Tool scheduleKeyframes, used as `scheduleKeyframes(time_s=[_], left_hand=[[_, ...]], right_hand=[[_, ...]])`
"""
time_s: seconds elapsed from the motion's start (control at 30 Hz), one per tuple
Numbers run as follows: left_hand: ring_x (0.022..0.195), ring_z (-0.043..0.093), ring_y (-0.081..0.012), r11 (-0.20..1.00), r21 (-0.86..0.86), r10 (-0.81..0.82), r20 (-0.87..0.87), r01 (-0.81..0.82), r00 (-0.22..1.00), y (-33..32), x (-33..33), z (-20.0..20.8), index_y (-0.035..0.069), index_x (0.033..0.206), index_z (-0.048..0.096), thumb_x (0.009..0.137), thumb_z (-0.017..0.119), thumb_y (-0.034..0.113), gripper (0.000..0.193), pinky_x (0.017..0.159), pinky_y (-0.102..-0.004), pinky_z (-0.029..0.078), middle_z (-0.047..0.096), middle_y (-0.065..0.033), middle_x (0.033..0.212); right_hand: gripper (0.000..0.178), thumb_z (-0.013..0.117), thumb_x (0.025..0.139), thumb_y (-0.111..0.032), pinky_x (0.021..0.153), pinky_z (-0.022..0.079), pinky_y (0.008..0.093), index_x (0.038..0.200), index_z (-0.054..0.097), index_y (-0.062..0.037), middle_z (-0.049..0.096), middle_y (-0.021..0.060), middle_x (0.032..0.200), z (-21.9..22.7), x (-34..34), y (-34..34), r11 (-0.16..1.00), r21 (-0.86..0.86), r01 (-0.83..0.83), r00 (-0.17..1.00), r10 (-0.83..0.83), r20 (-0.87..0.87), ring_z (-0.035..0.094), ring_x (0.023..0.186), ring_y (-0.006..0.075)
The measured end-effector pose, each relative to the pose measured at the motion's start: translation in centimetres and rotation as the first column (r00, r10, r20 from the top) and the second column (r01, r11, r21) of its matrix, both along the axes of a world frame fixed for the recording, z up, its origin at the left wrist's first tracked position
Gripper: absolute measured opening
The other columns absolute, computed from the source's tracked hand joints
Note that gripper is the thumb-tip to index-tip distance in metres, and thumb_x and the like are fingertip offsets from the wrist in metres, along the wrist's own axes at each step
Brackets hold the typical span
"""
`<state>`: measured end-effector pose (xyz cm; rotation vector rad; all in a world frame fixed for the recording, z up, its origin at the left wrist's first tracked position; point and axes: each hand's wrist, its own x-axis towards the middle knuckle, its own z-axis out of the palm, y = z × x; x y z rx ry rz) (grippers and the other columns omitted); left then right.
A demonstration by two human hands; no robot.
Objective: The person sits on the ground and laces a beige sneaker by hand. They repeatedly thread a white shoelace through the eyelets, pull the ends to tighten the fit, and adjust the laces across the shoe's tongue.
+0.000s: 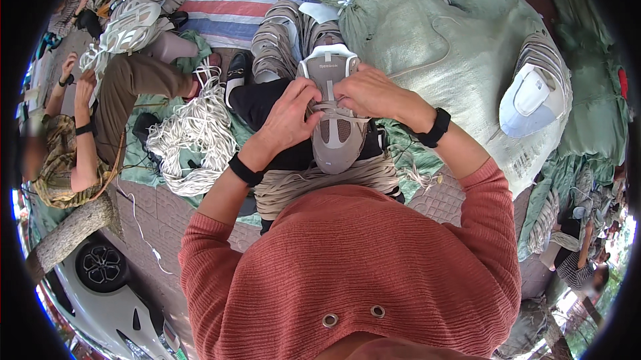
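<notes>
Paved ground point(143, 220), outdoors, showing between green sheets and sacks.

Far left: seated co-worker point(63, 166) in patterned top and brown trousers, both hands raised. Lower left, below a pale trunk-like post point(70, 233): silver car point(100, 310), dark wheel toward the viewer. Upper left: long nested row of pale shoe uppers point(130, 30).

Left of centre: tangled heap of white laces point(193, 136) on green sheet point(137, 174). Striped tarp point(224, 3), blue, white and red, at upper centre-left. Black shoe point(238, 70) below it; just right, nested grey uppers point(270, 43).

Centre of frame: grey shoe point(337, 150), toe toward the wearer, tongue toward the top edge, above the wearer's lap. Left hand point(287, 113) on its left side, thumb and fingers pinched closed at the lacing area. Right hand point(374, 96) opposite, fingers curled and closed on the same area near the tongue; cannot tell whether either pinch includes a lace. Below the shoe, thick bundle of beige strands point(290, 193) across the lap.

Right of centre: large pale-green sack point(461, 73); lying on its right part, another nested stack of uppers point(534, 93). Far right, low: another person point(579, 270) in striped clothing.
</notes>
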<state>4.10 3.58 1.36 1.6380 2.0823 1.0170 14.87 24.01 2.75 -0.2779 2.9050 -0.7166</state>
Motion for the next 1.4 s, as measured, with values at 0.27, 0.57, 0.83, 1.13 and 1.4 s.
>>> scheduleKeyframes(time_s=[0.27, 0.57, 0.83, 1.13, 1.4], left_hand=[[0.107, 0.052, -0.0347, 0.999, -0.022, -0.045, 0.08, 0.047, 0.996, 0.4, -0.7, -0.3, 0.004, 0.1, 0.054, 0.069, 0.078, 0.004, 0.039, 0.092, -0.0389, 0.044, 0.052, -0.0128, 0.109], [0.093, 0.056, -0.0288, 0.989, -0.147, -0.001, -0.117, -0.017, 0.993, 2.5, -0.8, -0.6, 0.004, 0.091, 0.061, 0.078, 0.072, 0.009, 0.017, 0.083, -0.0354, 0.043, 0.056, -0.0112, 0.095], [0.101, 0.061, -0.0212, 0.961, 0.129, -0.031, 0.93, -0.246, 0.365, 0.5, -3.5, 2.3, 0.0, 0.096, 0.069, 0.087, 0.055, 0.014, 0.022, 0.093, -0.0341, 0.042, 0.067, -0.0117, 0.104], [0.075, 0.066, -0.0232, 0.337, -0.731, 0.933, 0.175, -0.593, 0.315, -26.3, -11.9, 2.0, 0.006, 0.105, 0.066, 0.094, 0.046, 0.052, 0.051, 0.085, -0.0368, 0.049, 0.07, -0.0085, 0.094], [0.058, 0.05, -0.0139, 0.956, -0.098, 0.288, 0.144, -0.276, 0.947, -7.3, -3.7, 1.0, 0.003, 0.083, 0.063, 0.09, 0.067, 0.015, 0.015, 0.054, -0.0299, 0.04, 0.056, -0.0079, 0.067]], right_hand=[[0.014, 0.06, 0.095, -0.016, 0.048, 0.026, 0.0215, 0.092, 0.062, -0.0016, 0.043, -0.0079, 0.065, -1.0, -0.8, 1.0, -0.097, -0.73, 0.677, 0.731, 0.2, 0.652, 0.035, 0.053, 0.0034], [0.024, 0.063, 0.095, -0.026, 0.054, 0.033, 0.0226, 0.101, 0.061, -0.0024, 0.046, -0.0066, 0.07, -2.4, 1.8, 1.9, 0.139, -0.772, 0.621, 0.783, -0.166, 0.6, 0.038, 0.059, 0.002], [0.03, 0.046, 0.093, -0.009, 0.079, 0.048, 0.0322, 0.119, 0.06, -0.0084, 0.068, 0.0088, 0.09, -1.1, 7.4, 6.2, 0.638, -0.431, 0.638, 0.762, -0.604, 0.234, 0.063, 0.084, 0.0212], [0.023, 0.058, 0.09, -0.006, 0.066, 0.053, 0.0281, 0.11, 0.067, -0.0115, 0.071, 0.0039, 0.09, -0.9, 12.4, 8.4, 0.555, -0.352, 0.754, 0.571, -0.818, -0.065, 0.066, 0.072, 0.0141], [0.004, 0.066, 0.085, -0.003, 0.068, 0.048, 0.0307, 0.089, 0.065, -0.0013, 0.066, 0.0074, 0.081, -5.0, 6.8, -2.8, 0.673, -0.552, 0.493, 0.745, -0.654, -0.133, 0.062, 0.072, 0.0183]])
